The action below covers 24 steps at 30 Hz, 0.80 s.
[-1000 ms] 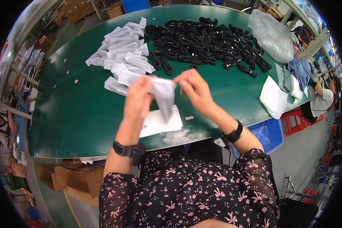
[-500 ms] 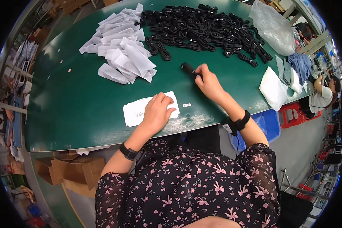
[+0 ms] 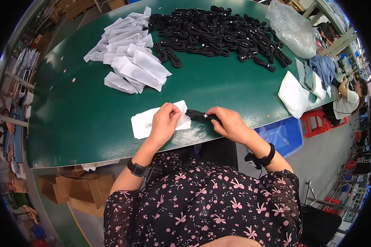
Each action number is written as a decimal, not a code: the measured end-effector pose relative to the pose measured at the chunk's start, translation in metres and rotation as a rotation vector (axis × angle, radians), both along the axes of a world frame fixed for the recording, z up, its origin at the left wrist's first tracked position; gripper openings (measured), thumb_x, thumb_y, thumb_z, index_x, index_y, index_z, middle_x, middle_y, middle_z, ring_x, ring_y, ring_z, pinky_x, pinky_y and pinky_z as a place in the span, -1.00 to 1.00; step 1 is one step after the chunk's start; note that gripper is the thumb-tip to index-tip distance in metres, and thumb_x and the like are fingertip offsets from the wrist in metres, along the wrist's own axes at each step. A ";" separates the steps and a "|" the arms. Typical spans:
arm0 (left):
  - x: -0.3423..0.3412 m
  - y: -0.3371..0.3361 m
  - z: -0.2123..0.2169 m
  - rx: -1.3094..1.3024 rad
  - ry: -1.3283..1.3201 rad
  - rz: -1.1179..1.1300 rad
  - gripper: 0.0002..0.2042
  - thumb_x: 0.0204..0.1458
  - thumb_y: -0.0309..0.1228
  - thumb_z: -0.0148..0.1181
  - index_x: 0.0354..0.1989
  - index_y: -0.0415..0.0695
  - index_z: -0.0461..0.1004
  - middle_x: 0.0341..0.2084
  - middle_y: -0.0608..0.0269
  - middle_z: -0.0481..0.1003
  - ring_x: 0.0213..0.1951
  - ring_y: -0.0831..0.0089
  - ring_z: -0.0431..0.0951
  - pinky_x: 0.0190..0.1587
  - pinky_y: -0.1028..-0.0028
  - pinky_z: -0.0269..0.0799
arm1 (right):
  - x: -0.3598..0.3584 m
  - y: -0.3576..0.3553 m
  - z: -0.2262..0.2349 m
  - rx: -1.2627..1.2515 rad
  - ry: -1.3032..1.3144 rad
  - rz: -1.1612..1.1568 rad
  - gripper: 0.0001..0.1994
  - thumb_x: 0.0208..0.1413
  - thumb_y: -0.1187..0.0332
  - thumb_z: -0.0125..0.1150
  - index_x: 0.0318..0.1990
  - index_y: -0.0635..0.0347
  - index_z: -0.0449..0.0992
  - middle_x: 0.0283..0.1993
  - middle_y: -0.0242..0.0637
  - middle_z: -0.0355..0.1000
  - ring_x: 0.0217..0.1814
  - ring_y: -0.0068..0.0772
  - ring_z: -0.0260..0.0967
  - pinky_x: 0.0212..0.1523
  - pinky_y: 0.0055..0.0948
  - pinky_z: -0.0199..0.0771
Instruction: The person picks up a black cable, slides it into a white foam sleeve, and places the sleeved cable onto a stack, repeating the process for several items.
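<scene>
My right hand (image 3: 231, 122) is closed round one end of a coiled black cable (image 3: 197, 114) with a pale tie at its middle. The cable's other end points left and meets the right edge of a small stack of flat white paper sleeves (image 3: 143, 122). Over the right part of that stack, my left hand (image 3: 165, 121) pinches the edge of the top sleeve between thumb and fingers. Beyond my hands lie a heap of filled white sleeves (image 3: 138, 68) at the left and a large pile of coiled black cables (image 3: 218, 35) at the right.
All this lies on a green table (image 3: 82, 131). A clear plastic bag (image 3: 294, 31), a white packet (image 3: 293, 94) and blue cloth (image 3: 322, 70) sit at its right end. Below are a blue bin (image 3: 282, 138), a red stool (image 3: 315, 121) and a cardboard box (image 3: 78, 189). Another person (image 3: 348, 101) sits far right.
My right hand has brought the cable down and left to the sleeve stack. My left hand has gone from lying on the stack to pinching a sleeve's edge.
</scene>
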<state>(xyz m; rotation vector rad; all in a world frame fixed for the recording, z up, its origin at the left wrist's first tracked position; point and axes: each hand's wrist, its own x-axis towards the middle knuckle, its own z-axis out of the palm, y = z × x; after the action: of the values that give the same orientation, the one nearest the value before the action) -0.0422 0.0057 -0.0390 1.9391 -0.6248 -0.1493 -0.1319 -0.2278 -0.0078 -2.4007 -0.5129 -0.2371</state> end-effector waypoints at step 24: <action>0.089 0.059 0.056 -0.758 0.384 0.075 -0.83 0.14 -0.44 0.17 -0.19 -0.27 0.43 -0.36 0.39 0.46 -0.41 0.55 0.40 -0.29 0.57 0.35 | 0.100 0.032 0.017 0.283 -0.108 -0.123 -0.63 0.10 0.51 0.20 0.10 0.13 0.45 -0.04 -0.24 0.27 -0.27 -0.42 0.35 -0.19 -0.43 0.44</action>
<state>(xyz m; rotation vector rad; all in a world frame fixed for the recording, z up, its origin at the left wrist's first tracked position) 0.0468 0.0644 0.0172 1.1542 -0.2841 -0.1966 -0.0321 -0.1958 0.0093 -2.1526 -0.3537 -0.4642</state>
